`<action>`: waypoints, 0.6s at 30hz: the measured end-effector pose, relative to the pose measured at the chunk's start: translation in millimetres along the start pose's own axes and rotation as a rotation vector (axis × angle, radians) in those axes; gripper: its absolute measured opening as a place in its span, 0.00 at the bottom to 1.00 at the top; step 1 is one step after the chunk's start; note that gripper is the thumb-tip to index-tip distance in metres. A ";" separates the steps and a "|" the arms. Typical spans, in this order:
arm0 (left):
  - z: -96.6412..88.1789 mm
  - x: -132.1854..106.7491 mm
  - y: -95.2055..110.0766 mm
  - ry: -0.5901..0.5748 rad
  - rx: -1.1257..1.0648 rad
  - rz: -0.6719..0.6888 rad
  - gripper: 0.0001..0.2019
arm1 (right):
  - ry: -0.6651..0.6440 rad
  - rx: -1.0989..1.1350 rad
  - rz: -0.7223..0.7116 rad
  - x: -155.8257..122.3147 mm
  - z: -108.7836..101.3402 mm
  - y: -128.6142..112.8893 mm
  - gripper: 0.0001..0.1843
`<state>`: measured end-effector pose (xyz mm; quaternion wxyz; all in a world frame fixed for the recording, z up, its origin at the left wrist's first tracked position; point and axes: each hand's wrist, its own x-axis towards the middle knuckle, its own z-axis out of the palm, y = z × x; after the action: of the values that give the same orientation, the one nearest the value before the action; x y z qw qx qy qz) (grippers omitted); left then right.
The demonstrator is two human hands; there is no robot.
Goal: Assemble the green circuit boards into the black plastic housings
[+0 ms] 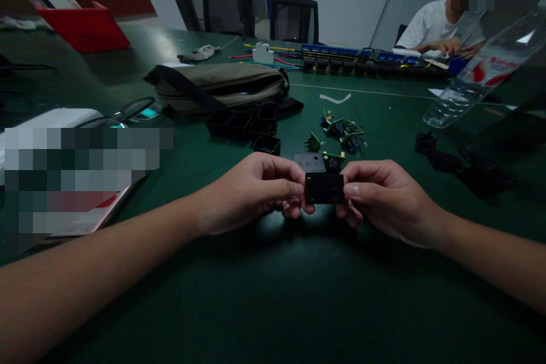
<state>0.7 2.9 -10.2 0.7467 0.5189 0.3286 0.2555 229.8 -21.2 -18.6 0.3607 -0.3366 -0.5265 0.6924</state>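
Observation:
Between my two hands is a small black rectangular plastic case (324, 189), pinched at both ends above the table. My left hand (260, 187) grips its left end with thumb and fingers, and my right hand (379, 193) grips its right end the same way. Just behind it appears a grey plate marked "SPD" (307, 162), partly covered by the case. A green circuit board (335, 157) lies beside that plate. Farther back sit several more small circuit boards (347, 129) in a loose heap. To their left stand several open black plastic boxes (239, 124).
An olive bag (222, 82) lies behind the black boxes. At right are a tilted water bottle (478, 74) and dark black pieces (464, 165). A row of blue-and-black modules (358, 60) runs along the back. A person (430, 25) sits at back right. A red bin (85, 28) stands far left.

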 end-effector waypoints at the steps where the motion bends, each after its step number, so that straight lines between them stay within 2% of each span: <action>1: 0.1 0.0 0.1 0.001 -0.001 0.001 0.05 | 0.001 -0.002 0.000 0.0 -0.1 0.1 0.12; 18: -1.6 -0.3 0.2 -0.012 0.044 0.003 0.05 | -0.004 -0.008 -0.007 -0.7 0.2 -0.5 0.12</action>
<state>-0.7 3.7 -10.4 0.7367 0.5371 0.3288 0.2462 230.0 -21.8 -18.1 0.3607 -0.3346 -0.5313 0.6897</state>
